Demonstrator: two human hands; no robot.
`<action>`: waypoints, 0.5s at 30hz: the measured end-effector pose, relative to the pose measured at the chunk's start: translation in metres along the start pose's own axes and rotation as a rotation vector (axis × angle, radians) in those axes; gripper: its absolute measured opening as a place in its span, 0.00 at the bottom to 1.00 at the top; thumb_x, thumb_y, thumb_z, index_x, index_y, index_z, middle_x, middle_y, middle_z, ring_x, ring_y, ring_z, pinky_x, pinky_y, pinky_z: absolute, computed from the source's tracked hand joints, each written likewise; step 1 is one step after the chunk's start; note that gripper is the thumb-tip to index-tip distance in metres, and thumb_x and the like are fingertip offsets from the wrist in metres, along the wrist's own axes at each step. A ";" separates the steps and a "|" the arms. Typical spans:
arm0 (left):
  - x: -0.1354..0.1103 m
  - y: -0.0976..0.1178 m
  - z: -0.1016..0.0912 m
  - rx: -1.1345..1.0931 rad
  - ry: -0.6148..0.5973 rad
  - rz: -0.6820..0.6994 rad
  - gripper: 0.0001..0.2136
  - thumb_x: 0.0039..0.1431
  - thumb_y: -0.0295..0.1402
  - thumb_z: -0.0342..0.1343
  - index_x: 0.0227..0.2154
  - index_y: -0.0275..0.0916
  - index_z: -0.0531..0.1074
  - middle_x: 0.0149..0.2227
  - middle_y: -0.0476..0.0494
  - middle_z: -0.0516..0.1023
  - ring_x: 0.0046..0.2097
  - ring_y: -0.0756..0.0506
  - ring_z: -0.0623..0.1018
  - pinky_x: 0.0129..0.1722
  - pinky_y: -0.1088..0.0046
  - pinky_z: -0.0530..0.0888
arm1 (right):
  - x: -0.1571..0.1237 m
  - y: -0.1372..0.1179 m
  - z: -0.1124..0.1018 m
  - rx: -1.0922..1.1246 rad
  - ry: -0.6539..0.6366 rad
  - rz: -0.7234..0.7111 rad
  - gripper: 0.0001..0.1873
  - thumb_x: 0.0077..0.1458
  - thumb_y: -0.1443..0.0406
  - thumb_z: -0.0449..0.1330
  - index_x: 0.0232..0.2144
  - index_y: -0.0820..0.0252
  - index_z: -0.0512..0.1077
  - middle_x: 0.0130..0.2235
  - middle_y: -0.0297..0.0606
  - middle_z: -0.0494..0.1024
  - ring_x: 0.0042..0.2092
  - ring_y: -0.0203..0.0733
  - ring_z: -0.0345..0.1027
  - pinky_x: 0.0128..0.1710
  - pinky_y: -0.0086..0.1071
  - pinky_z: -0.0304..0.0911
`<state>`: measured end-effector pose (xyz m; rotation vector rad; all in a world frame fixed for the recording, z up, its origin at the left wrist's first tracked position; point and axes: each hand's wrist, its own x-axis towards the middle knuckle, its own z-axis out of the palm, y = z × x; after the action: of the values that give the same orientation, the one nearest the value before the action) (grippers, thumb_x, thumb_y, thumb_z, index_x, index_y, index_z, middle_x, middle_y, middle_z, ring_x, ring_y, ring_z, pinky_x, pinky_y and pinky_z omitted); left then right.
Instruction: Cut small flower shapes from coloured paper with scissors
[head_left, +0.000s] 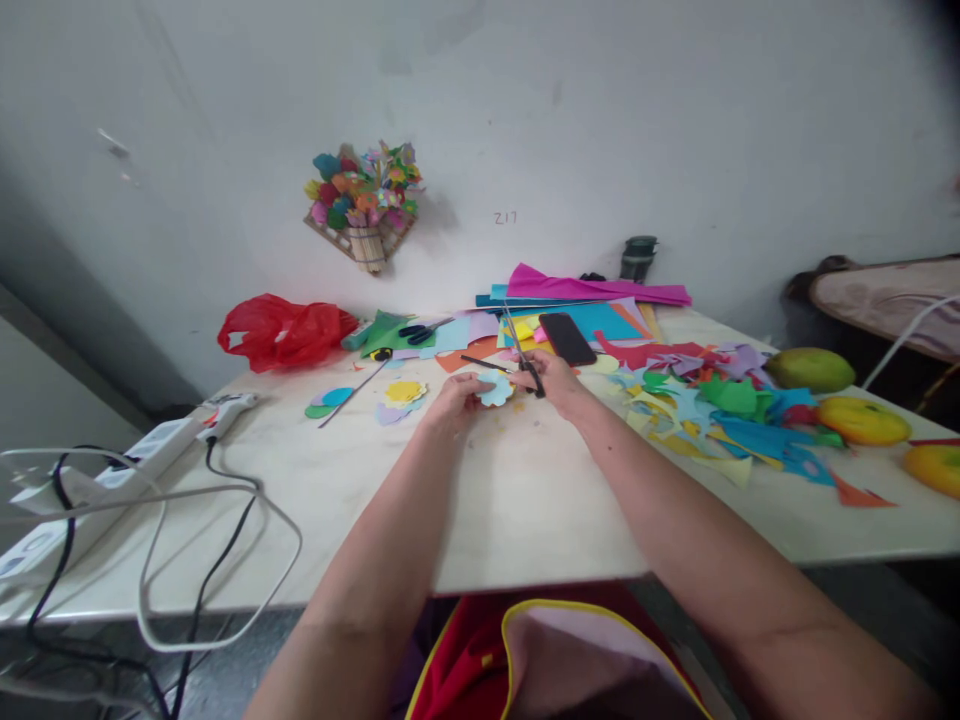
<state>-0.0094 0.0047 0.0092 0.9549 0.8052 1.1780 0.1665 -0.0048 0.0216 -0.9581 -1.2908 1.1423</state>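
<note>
Your left hand [457, 398] pinches a pale blue paper flower [495, 389], round with a scalloped rim, over the smooth, pale table [532, 510]. Your right hand [553, 379] grips scissors [533, 380] by their dark handles, slim blades spread apart beside the flower. A scalloped yellow cutout [406, 392] lies left; jagged paper scraps [731, 398] heap right; a crinkled red plastic bag [281, 332] sits farther left.

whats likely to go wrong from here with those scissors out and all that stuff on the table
The scissors in the right hand are close to the left hand, so a slip might nick it. The light blue paper flower in the left hand is right beside the scissors, so a stray snip could spoil its scalloped edge. The phone lies just beyond the right hand and might get bumped.
</note>
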 end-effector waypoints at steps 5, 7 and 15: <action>-0.005 0.001 0.005 0.084 -0.039 -0.024 0.08 0.36 0.20 0.63 0.15 0.36 0.69 0.17 0.46 0.73 0.20 0.51 0.72 0.24 0.75 0.69 | -0.001 0.001 0.004 0.002 -0.059 0.011 0.25 0.27 0.65 0.72 0.32 0.59 0.70 0.22 0.26 0.72 0.24 0.32 0.64 0.26 0.28 0.62; -0.005 0.000 0.006 0.075 -0.020 -0.023 0.09 0.36 0.20 0.63 0.15 0.35 0.69 0.17 0.47 0.72 0.20 0.51 0.71 0.24 0.75 0.70 | -0.001 0.001 0.005 -0.013 -0.044 0.016 0.23 0.29 0.66 0.71 0.32 0.59 0.70 0.22 0.26 0.71 0.23 0.32 0.64 0.26 0.28 0.62; -0.002 -0.006 0.011 -0.022 0.045 0.062 0.09 0.36 0.22 0.66 0.22 0.34 0.72 0.23 0.45 0.76 0.24 0.49 0.76 0.29 0.72 0.74 | -0.002 0.001 0.010 -0.008 0.054 0.008 0.19 0.33 0.67 0.69 0.31 0.59 0.69 0.20 0.24 0.68 0.22 0.31 0.64 0.24 0.26 0.61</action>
<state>0.0026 0.0005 0.0079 0.9443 0.8019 1.2631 0.1569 -0.0071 0.0212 -0.9944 -1.2501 1.1103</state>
